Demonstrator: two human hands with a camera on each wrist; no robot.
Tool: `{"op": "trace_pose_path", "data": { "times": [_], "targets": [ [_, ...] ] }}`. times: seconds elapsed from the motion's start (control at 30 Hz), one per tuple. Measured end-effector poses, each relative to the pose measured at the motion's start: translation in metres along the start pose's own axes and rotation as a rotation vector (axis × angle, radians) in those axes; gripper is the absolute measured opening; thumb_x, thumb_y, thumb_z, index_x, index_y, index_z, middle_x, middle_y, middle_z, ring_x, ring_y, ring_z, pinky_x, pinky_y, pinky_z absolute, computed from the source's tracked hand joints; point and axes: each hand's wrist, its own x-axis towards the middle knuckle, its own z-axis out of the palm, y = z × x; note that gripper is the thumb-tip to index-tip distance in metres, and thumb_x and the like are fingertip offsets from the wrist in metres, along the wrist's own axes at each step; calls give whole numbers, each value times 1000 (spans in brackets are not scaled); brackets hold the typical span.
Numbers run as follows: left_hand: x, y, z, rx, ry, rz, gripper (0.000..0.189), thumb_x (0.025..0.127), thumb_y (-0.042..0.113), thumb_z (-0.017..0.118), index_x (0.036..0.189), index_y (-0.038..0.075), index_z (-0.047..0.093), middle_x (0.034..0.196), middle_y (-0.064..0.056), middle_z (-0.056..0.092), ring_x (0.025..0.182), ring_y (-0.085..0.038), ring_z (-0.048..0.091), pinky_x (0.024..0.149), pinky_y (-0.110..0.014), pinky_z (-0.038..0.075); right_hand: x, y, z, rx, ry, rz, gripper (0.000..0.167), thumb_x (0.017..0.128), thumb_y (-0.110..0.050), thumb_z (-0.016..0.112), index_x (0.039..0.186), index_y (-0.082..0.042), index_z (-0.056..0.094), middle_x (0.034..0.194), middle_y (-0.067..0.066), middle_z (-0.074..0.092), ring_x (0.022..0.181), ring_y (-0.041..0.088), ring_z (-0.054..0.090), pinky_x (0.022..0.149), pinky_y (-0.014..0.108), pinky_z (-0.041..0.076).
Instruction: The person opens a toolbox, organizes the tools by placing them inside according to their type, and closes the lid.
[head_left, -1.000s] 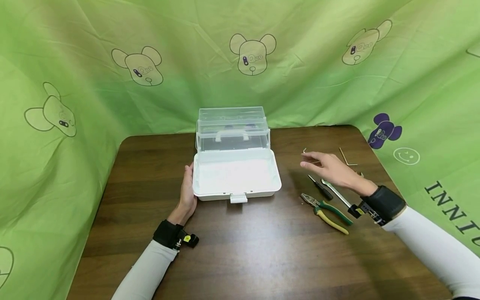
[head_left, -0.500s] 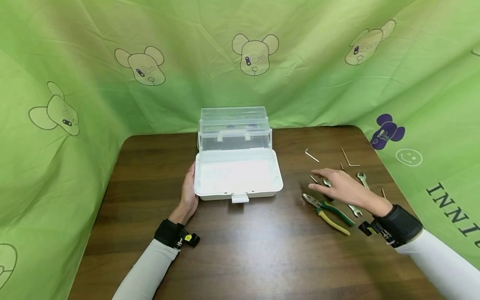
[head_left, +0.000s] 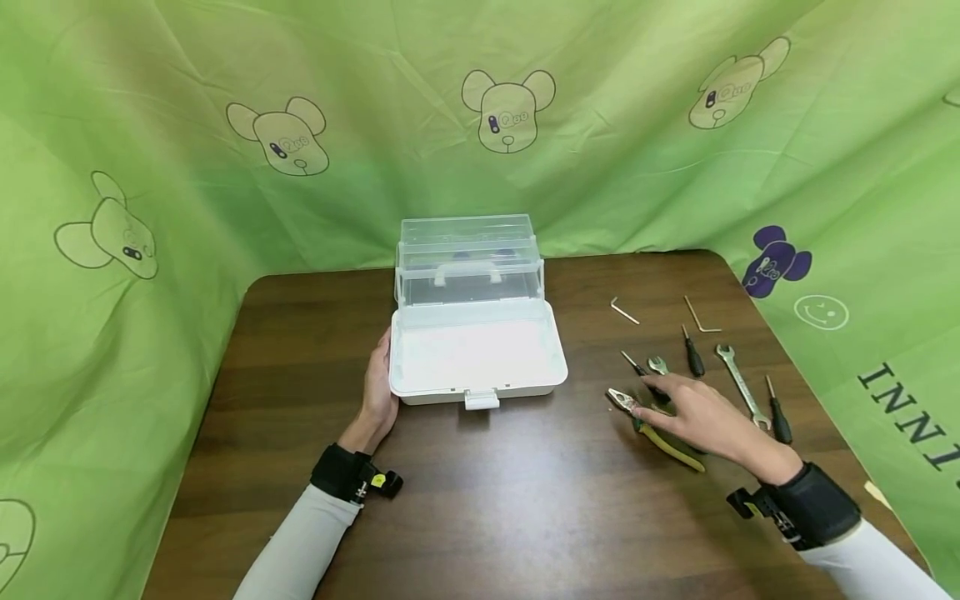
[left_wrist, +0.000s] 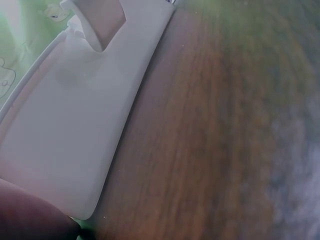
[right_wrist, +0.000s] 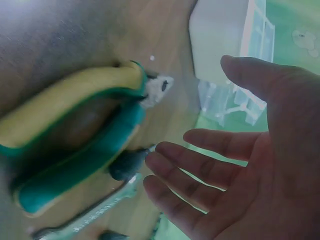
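A white toolbox [head_left: 478,390] stands on the table with its clear tiered lid folded up behind it. My left hand [head_left: 376,385] lies along the toolbox's left side, its fingertips partly out of sight; in the left wrist view only a blurred bit of it shows by the white front wall [left_wrist: 75,125]. Over the combination pliers [head_left: 667,447] hovers my right hand [head_left: 701,414], and the right wrist view shows its fingers spread and holding nothing. The pliers' yellow-and-green handles [right_wrist: 75,98] lie below it. Beside them are a black-handled screwdriver [head_left: 632,362] and a wrench [head_left: 657,365], both partly covered by the hand.
Farther right lie a screwdriver [head_left: 693,357], a second wrench [head_left: 738,383] and another screwdriver [head_left: 780,423]. Two hex keys, one short [head_left: 624,312] and one long [head_left: 697,317], are near the back edge. A green printed curtain [head_left: 360,183] hangs behind the table.
My right hand has come down and toward me, from near the short hex key to above the pliers, uncovering the hex key, screwdrivers and wrench. The left hand stays at the toolbox.
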Motion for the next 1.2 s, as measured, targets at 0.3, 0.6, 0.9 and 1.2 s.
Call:
{"op": "trace_pose_path", "data": {
  "times": [0.3, 0.6, 0.9, 1.2],
  "targets": [
    [0, -4, -2, -10, -25, 34, 58, 117, 29, 15, 170, 7, 13, 177, -5, 15, 163, -17, 11, 131, -39, 11, -12, 0, 19, -2, 30, 24, 60, 90, -38, 84, 130, 5, 70, 120, 24, 73, 96, 37, 72, 76, 55, 58],
    [-1, -5, -3, -13, -34, 59, 57, 116, 26, 17, 170, 8, 14, 177, -5, 15, 163, -19, 11, 131, -41, 11, -18, 1, 33, -55, 111, 3, 60, 82, -36, 91, 122, 5, 73, 112, 21, 72, 86, 32, 70, 68, 51, 56],
    [3, -7, -3, -25, -53, 89, 56, 115, 21, 16, 171, 9, 15, 177, -5, 16, 162, -18, 11, 130, -40, 10, -22, 0, 42, -79, 145, 18, 69, 73, -28, 97, 125, 8, 70, 109, 20, 72, 79, 30, 67, 63, 50, 55],
    [2, -6, -5, -26, -64, 70, 58, 115, 23, 18, 171, 9, 11, 178, -3, 11, 163, -17, 7, 131, -40, 8, -26, 3, 44, -76, 171, 83, 60, 70, -28, 99, 111, 8, 74, 101, 19, 69, 80, 35, 69, 67, 55, 56]
  ]
}}
